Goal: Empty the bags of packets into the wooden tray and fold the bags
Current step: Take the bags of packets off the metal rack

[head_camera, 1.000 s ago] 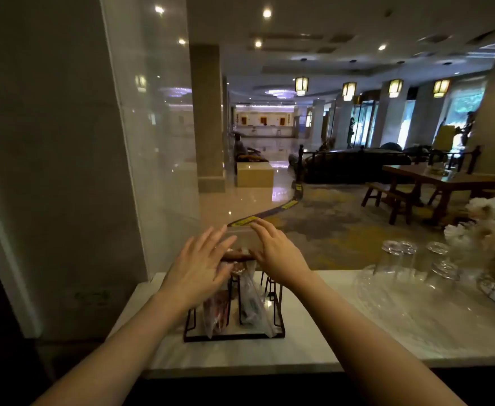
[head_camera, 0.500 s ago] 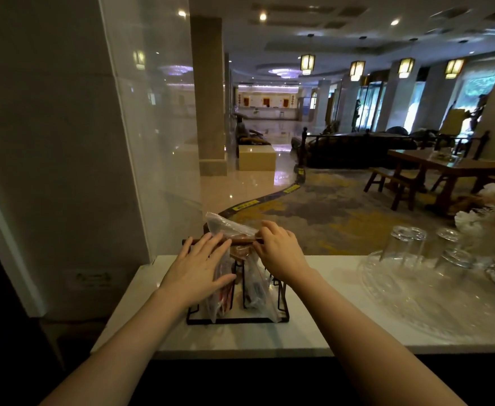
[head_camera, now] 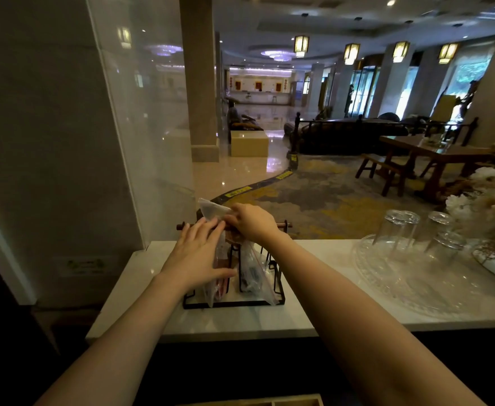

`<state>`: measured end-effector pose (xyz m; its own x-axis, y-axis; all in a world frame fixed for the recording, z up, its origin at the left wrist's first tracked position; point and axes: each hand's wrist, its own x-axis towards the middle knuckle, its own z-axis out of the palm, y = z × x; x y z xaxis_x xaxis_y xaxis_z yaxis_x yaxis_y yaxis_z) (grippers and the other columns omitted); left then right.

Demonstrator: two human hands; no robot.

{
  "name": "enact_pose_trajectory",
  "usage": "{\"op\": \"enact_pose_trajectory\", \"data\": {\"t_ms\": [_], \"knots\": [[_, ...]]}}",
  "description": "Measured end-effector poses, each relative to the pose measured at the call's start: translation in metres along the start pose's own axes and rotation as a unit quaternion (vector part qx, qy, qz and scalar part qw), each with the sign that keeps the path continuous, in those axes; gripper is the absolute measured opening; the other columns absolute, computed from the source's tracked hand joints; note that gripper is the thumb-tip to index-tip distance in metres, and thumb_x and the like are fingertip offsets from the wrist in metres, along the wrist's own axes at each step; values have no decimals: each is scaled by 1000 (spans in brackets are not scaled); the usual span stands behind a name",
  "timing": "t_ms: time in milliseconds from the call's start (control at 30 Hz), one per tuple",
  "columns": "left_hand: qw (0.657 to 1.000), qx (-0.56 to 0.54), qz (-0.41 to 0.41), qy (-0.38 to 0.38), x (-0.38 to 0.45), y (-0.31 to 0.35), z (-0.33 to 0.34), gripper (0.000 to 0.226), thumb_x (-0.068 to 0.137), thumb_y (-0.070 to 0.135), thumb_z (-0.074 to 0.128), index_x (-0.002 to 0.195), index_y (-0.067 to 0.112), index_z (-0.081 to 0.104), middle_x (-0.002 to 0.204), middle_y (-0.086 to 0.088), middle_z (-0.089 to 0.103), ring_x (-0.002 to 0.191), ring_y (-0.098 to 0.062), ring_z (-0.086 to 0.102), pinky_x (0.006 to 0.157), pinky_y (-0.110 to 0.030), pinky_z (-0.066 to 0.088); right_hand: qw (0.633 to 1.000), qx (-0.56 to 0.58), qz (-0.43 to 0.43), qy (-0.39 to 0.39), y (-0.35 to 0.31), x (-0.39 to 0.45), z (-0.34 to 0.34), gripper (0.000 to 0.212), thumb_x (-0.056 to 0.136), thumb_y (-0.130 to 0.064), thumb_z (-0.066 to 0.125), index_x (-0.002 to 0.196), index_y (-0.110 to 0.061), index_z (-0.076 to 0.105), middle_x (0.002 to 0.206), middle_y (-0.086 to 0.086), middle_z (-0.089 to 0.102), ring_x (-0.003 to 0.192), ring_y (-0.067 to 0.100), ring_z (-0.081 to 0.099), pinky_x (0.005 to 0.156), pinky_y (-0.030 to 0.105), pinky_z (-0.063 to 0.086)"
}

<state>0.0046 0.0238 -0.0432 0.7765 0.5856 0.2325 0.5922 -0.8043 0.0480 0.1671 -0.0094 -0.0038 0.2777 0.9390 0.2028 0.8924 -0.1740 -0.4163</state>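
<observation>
Both hands pinch clear plastic bag point(head_camera: 214, 212) top: left hand point(head_camera: 196, 253) flat, right hand point(head_camera: 249, 221) gripping; black wire rack point(head_camera: 234, 303) nr worktop's point(head_camera: 299, 317) left edge.

- Clear plastic bags point(head_camera: 252, 268) of dark packets, standing upright in black wire rack, tops raised above its bar.
- Wooden tray point(head_camera: 272, 401), near edge, barely visible.

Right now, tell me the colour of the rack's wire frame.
Black: the rack's wire frame on the counter shows best in the head view.
</observation>
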Motion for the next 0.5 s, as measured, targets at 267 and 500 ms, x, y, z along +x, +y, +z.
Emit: {"op": "enact_pose_trajectory", "data": {"t_ms": [267,500], "knots": [[999,-21,2,39,-2,1,2,108,70,69,60,150,25,3,158,0,8,146,-24,5,120,-48,5,997,56,21,57,5,8,3,22,91,-34,56,105,-19,65,100,5,71,93,23,65,82,48,54],[1000,9,12,24,-8,1,-2,106,68,68,63,147,19,13,157,-4,10,146,-26,3,120,-48,4,980,165,9,108,12,6,0,12,91,-24,58,96,-15,64,94,6,68,89,22,64,84,42,53]]}}
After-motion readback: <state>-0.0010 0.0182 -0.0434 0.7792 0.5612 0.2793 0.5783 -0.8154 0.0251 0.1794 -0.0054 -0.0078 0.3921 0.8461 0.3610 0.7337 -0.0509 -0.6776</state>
